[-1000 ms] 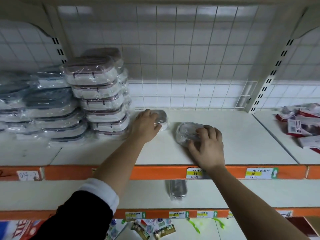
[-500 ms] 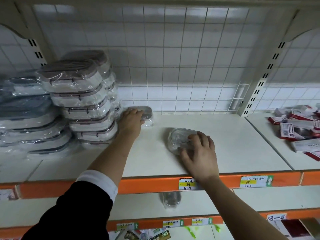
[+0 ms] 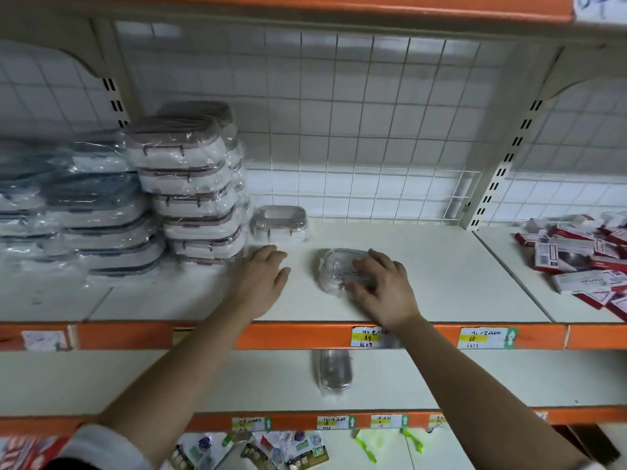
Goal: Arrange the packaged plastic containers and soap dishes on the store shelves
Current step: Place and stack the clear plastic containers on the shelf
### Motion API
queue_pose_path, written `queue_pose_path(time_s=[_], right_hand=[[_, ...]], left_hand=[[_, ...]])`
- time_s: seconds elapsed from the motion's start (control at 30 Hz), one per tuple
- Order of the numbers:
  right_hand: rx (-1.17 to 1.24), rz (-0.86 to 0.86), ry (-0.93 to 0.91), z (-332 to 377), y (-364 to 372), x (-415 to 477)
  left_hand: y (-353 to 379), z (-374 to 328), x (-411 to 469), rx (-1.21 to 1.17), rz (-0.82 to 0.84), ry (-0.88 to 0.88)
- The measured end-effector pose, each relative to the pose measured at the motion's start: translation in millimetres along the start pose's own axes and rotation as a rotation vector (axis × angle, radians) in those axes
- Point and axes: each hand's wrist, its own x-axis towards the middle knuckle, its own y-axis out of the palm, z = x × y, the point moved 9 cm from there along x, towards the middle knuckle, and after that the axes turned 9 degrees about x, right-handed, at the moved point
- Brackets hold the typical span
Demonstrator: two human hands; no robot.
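My left grip (image 3: 261,279) lies flat, palm down on the middle shelf (image 3: 441,276). Fingers are straight & apart, holding nothing, w/ fingertips just short of the pink-lid stack (image 3: 193,188). My right grip (image 3: 383,290) is clamped on the clear soap dish (image 3: 336,266): fingers curled over its top, thumb at its near edge. The dish sits wrapped on the shelf, towards the front, approx. mid-bay, apart from the stack. Beyond my left grip a small wrapped container (image 3: 280,223) stands at the back, just beside the stack's right side. Blue-lid containers (image 3: 95,215) are piled further left. On the lower shelf (image 3: 475,378) there's another wrapped dish (image 3: 334,371), below the first. Red boxes (image 3: 576,259) are heaped in the next bay, right.
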Motion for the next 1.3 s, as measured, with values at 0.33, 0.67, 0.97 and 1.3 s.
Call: queue_pose_path(time_s=[0.33, 0.67, 0.97, 1.3], right_hand=[[-0.063, 0.192, 0.031, 36, 43, 42], [0.022, 0.215, -0.059, 83, 89, 81], [0.045, 0.171, -0.085, 86, 96, 85], [-0.018, 0.14, -0.056, 93, 67, 48]], left_hand=[[-36, 24, -44, -0.033, -0.254, -0.047], [-44, 26, -50, -0.048, -0.338, -0.034], [-45, 26, -49, -0.005, -0.315, -0.038], [-54, 21, -55, -0.027, -0.259, -0.054]])
